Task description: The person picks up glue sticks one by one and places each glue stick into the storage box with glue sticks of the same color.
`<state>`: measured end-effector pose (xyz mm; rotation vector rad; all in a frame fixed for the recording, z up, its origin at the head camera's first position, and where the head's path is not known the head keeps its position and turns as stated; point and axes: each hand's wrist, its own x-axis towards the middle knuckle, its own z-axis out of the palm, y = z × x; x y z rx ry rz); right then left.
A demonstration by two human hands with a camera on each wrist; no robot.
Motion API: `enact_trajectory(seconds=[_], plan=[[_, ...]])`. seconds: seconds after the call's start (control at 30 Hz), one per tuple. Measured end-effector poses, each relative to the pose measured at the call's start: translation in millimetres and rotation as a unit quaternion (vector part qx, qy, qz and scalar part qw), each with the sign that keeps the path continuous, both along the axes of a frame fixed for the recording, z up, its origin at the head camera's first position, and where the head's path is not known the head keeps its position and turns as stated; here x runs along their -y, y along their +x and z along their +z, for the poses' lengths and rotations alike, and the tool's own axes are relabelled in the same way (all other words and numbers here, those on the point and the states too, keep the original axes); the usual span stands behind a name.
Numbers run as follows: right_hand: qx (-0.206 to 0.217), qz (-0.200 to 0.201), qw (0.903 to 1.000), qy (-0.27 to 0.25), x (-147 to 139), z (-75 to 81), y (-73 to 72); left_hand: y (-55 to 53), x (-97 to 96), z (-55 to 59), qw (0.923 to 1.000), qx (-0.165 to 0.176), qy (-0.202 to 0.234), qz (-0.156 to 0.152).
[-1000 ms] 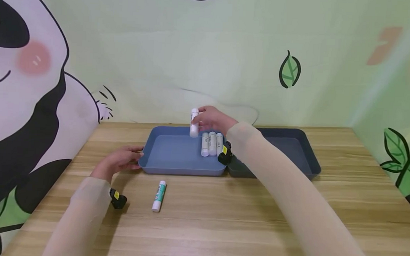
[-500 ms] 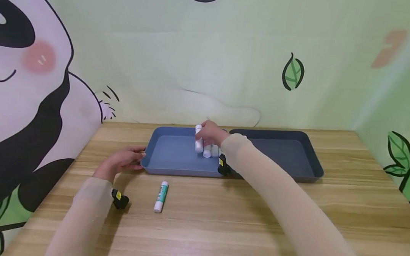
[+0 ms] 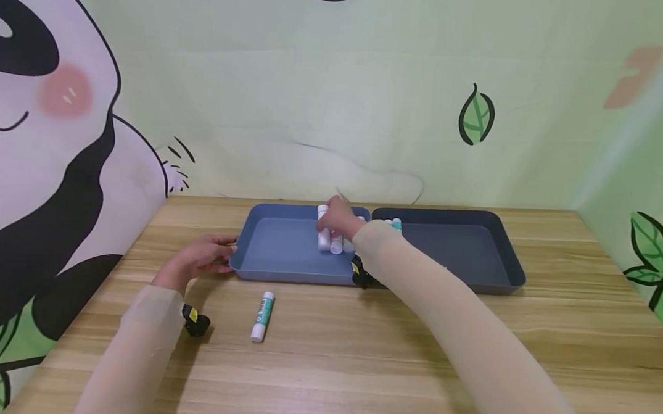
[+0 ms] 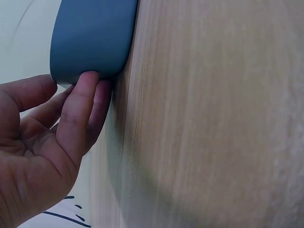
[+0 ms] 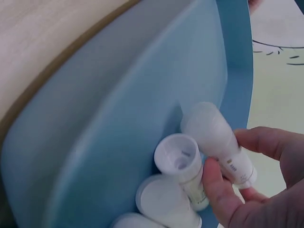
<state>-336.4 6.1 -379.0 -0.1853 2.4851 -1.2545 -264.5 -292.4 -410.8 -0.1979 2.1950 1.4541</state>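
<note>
My right hand (image 3: 339,216) is over the right end of the blue tray (image 3: 275,272), pinching a white glue stick (image 5: 218,137) between thumb and fingers. In the right wrist view this stick leans beside a row of similar glue sticks (image 5: 161,199) lying in the tray; part of that row is hidden by the hand in the head view. At the tray's left end, my left hand (image 3: 201,257) rests its fingertips (image 4: 88,78) against the outer wall, fingers extended. Nearer to me, a glue stick with a green and white label (image 3: 262,317) lies alone on the table.
A dark grey tray (image 3: 506,279) stands right beside the blue one, partly behind my right sleeve. Green and white stick ends (image 3: 397,224) show at its left side. The wooden table (image 3: 358,369) ends at a wall printed with a panda and leaves.
My right hand has lowered the glue stick from above the blue tray down beside the row and still holds it. The left hand stays at the tray's end. The head view has shifted slightly.
</note>
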Motion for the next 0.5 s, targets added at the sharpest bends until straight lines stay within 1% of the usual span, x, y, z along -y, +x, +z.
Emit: enact_trajectory(seconds=[0.1,0.17,0.23,0.33,0.4,0.43,0.5], plan=[[-0.019,0.005,0.9997,0.017,1.7,-4.2,0.8,0.5,1.1,-1.3,1.0000,-0.002,0.002,0.003],[-0.017,0.001,0.9993,0.033,3.4,-6.9,0.4,1.1,1.4,-2.0,1.0000,-0.002,0.007,0.003],[-0.013,-0.007,0.9981,0.059,5.8,-10.0,-1.7,1.4,2.1,-2.7,1.0000,-0.002,0.008,-0.001],[-0.016,-0.011,0.9916,0.128,9.7,-14.3,-6.1,1.9,2.1,-3.1,0.9999,0.000,0.015,-0.003],[-0.026,-0.011,0.9857,0.166,12.1,-15.6,-8.5,1.8,2.0,-3.0,0.9998,-0.003,0.018,-0.005],[-0.033,-0.012,0.9833,0.179,12.7,-14.9,-8.4,1.6,1.7,-2.9,0.9998,-0.004,0.020,-0.002],[-0.042,-0.010,0.9816,0.186,13.6,-13.1,-7.7,1.3,1.5,-2.6,0.9997,-0.006,0.022,0.000]])
